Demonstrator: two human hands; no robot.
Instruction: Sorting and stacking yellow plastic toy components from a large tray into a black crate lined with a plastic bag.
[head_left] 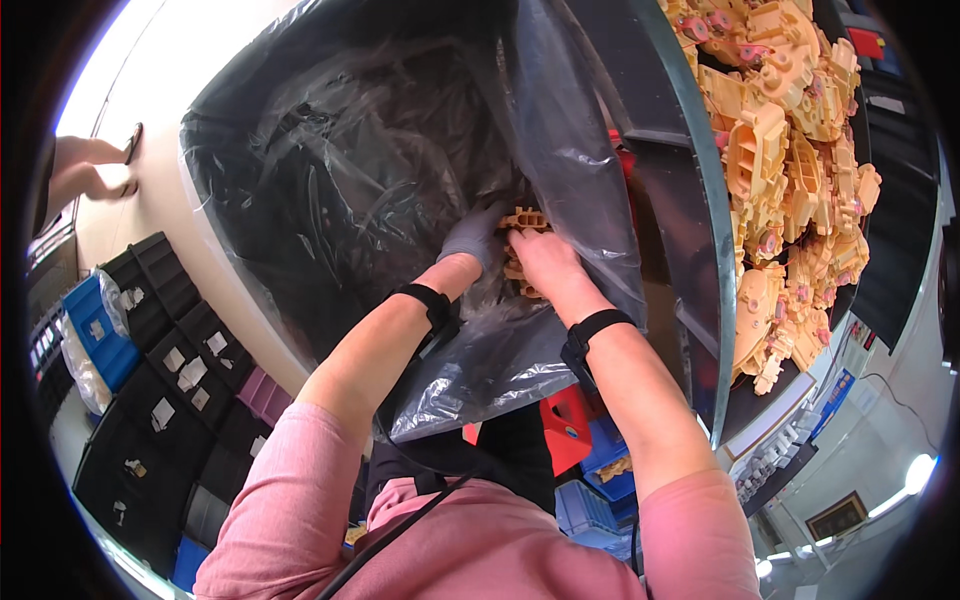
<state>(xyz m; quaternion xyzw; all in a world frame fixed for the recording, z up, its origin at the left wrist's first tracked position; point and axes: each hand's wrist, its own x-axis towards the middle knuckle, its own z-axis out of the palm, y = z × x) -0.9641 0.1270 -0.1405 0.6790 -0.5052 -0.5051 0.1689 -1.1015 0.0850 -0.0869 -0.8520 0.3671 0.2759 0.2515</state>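
Observation:
Both my arms reach down into a large container lined with clear plastic film (pixel 370 150). My left hand (pixel 475 238), in a grey glove, lies against the left edge of a light-orange molded plastic part (pixel 525 219). Its fingers blend into the dark film, so their grip does not show. My bare right hand (pixel 543 260) is closed on the right side of that part, fingertips bent over it. More orange plastic shows just below the fingers, partly covered by the hand; whether it is the same piece I cannot tell.
To the right, past the container's dark rim (pixel 705 180), a large heap of orange plastic parts (pixel 790 200) is piled up. Black bins (pixel 150 400) and a blue bin (pixel 100 325) stand at left. Below sit a red bin (pixel 566 430) and blue bins (pixel 605 455).

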